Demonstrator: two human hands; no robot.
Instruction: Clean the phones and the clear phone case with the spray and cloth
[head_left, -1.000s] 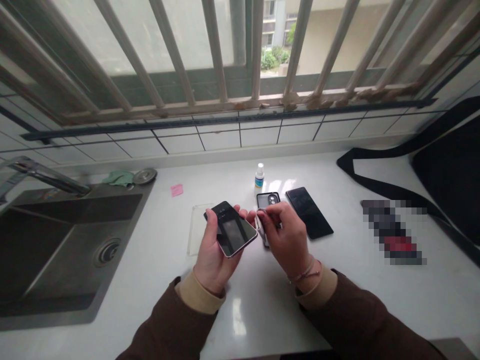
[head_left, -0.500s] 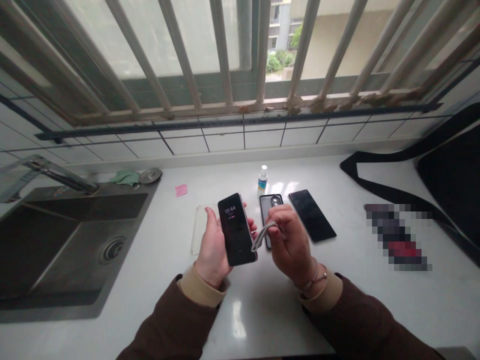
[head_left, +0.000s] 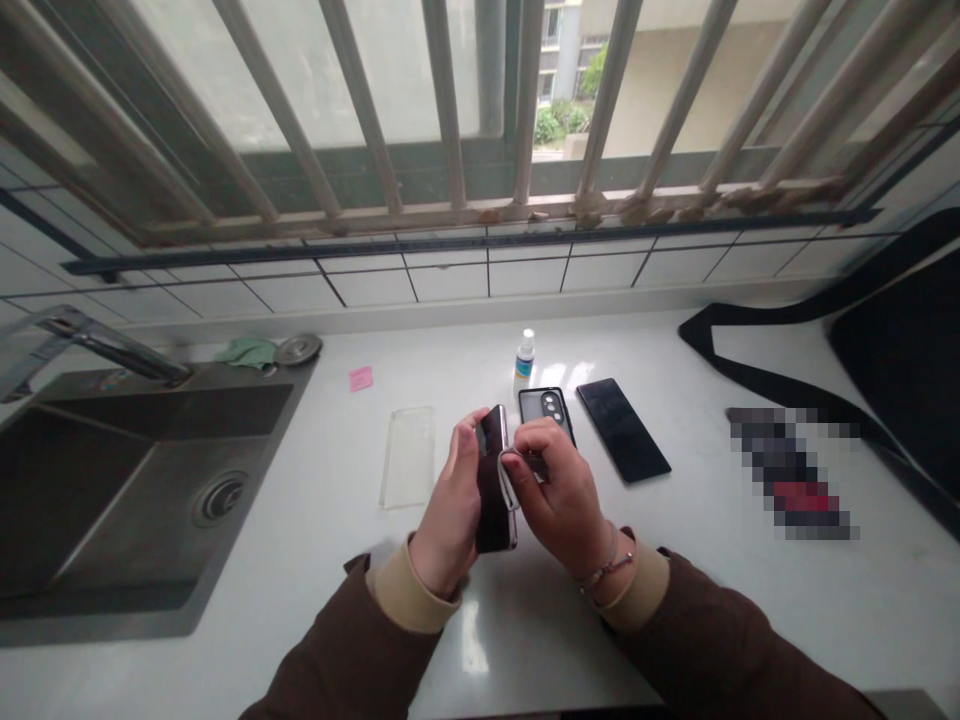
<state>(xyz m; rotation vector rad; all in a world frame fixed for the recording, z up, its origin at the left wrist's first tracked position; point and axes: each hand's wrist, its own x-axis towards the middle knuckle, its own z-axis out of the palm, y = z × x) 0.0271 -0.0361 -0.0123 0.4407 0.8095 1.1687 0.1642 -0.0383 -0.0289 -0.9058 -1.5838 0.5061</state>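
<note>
My left hand [head_left: 448, 510] grips a black smartphone [head_left: 493, 490], which stands on edge with its screen turned away from me. My right hand [head_left: 559, 490] pinches a thin pale strap or cord [head_left: 509, 482] and presses it against the phone's side. Where the strap ends is hidden by my fingers. Just beyond my right hand lies a black phone case [head_left: 547, 405] with a camera cutout. A second black phone [head_left: 622, 430] rests to its right. On the left, a transparent phone case [head_left: 409, 458] lies flat.
A small spray bottle [head_left: 525, 360] stands behind the cases, and a pink sticky note [head_left: 361, 378] lies on the white counter [head_left: 465, 350]. A steel sink [head_left: 127, 500] with a faucet fills the left side. A black bag [head_left: 900, 350] with a strap and a pixelated object lie right.
The phone in my left hand has turned from facing me to edge-on. My right hand has moved closer, bringing the strap against the phone's side.
</note>
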